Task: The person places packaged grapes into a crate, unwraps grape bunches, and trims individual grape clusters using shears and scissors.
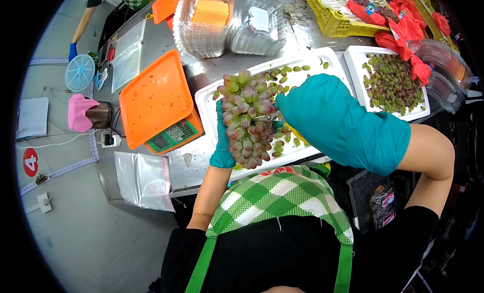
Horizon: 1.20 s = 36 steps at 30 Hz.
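Observation:
A big bunch of green and reddish-purple grapes (247,124) hangs upright over a white foam tray (330,58). My left hand (222,144), in a teal glove, holds it from behind and the left; most of those fingers are hidden by the grapes. Gloved the same way, my right hand (325,119) is closed around a pair of scissors (267,117). The metal blades reach into the right side of the bunch, and a bit of yellow handle shows below the hand. Loose grapes (296,69) lie scattered in the tray.
On the left stands an orange-topped scale (156,99), with plastic bags (143,179) at the table edge. Stacked clear containers (204,23) are behind. At right are a foam tray of loose grapes (393,84) and a yellow crate (327,21). Another person's arm (83,26) shows upper left.

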### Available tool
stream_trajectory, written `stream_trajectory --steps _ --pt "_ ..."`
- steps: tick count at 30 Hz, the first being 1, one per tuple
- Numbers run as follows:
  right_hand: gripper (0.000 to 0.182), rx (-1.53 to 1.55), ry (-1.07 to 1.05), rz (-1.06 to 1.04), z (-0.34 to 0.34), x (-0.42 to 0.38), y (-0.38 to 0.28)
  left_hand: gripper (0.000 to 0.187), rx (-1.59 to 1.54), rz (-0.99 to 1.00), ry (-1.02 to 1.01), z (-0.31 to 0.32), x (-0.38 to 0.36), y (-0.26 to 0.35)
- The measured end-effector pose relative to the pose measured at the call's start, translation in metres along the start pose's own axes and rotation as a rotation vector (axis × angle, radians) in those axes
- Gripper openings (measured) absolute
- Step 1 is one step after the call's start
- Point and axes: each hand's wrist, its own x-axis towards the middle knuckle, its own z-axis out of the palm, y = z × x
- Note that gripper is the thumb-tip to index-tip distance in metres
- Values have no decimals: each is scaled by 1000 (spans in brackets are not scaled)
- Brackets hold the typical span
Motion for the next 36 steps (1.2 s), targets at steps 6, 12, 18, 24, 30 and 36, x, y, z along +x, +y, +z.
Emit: stream_trajectory --steps 6,12,18,24,30,36 --pt "22 120 209 -84 7 -4 4 68 -23 -18 4 -1 3 -1" --pt "35 133 16 22 10 -5 1 68 -45 -21 8 -2 4 -2" --pt "45 407 210 94 27 -8 7 69 -12 -7 51 4 2 0" --pt "54 250 -31 206 21 -12 1 69 -1 -2 37 5 2 -1" --pt "50 404 -210 150 15 -10 13 70 22 -51 30 4 4 -1" --pt "48 388 -325 133 13 -2 19 68 109 -68 44 11 -1 -1"
